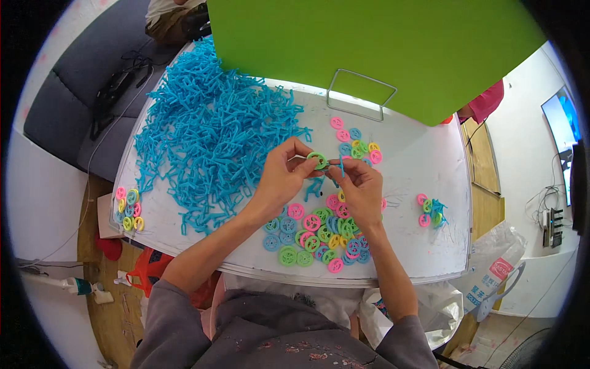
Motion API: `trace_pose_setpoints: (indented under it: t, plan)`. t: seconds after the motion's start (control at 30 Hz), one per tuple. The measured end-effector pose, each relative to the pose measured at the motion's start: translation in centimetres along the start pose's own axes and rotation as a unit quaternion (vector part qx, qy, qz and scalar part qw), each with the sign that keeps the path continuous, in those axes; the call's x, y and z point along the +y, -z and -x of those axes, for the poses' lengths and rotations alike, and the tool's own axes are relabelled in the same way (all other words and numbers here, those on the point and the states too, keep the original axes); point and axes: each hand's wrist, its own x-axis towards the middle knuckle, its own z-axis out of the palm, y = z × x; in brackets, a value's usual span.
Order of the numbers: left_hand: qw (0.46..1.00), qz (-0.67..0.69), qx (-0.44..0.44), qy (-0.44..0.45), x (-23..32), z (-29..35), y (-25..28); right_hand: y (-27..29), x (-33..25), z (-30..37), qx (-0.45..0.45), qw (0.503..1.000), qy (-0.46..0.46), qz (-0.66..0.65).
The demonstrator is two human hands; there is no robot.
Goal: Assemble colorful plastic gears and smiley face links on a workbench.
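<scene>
My left hand (pixel 284 177) pinches a small green spoked plastic wheel (pixel 317 159) between thumb and fingers. Close beside it, my right hand (pixel 361 189) is closed on a thin blue plastic piece (pixel 342 165). A dark, slim part shows between the two hands, too small to name. Both hands are above the middle of the white table (pixel 424 166). Just under them lies a loose blue piece (pixel 313 187). Nearer to me spreads a pile of pink, green, blue and yellow wheels (pixel 305 257), partly hidden by my right hand and forearm.
A large heap of blue plastic pieces (pixel 215 132) covers the table's left side. More wheels (pixel 375 157) lie beyond my hands, with clusters at the left edge (pixel 129 209) and right (pixel 424 220). A green panel (pixel 369 49) with a wire frame (pixel 361 115) stands at the back.
</scene>
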Motion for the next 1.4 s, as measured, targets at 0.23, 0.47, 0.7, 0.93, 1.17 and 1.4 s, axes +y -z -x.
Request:
trace_pose_setpoints:
  t: [0.23,0.47,0.7,0.93,1.17,1.4]
  plan:
    - [0.999,0.020,0.006,0.044,0.3,0.1,-0.1,-0.1,0.3,0.0,-0.004,1.000,-0.017,0.000]
    - [1.000,-0.007,0.003,0.004,-0.4,-0.1,-0.1,-0.2,0.4,0.1,-0.005,0.999,-0.046,-0.024]
    - [0.984,0.127,0.046,0.113,-0.7,0.0,-0.2,-0.8,0.5,0.6,0.039,0.997,-0.063,0.006]
    - [0.975,0.158,0.068,0.143,-1.2,0.1,-0.2,-1.9,0.9,0.8,0.077,0.997,0.010,0.021]
    - [0.998,-0.045,0.040,-0.028,-0.4,0.5,-0.8,-1.6,0.0,0.4,0.046,0.988,-0.083,-0.124]
    - [0.996,-0.037,0.040,-0.065,-0.1,0.3,-1.0,-1.2,-1.6,0.2,0.040,0.998,-0.039,-0.039]
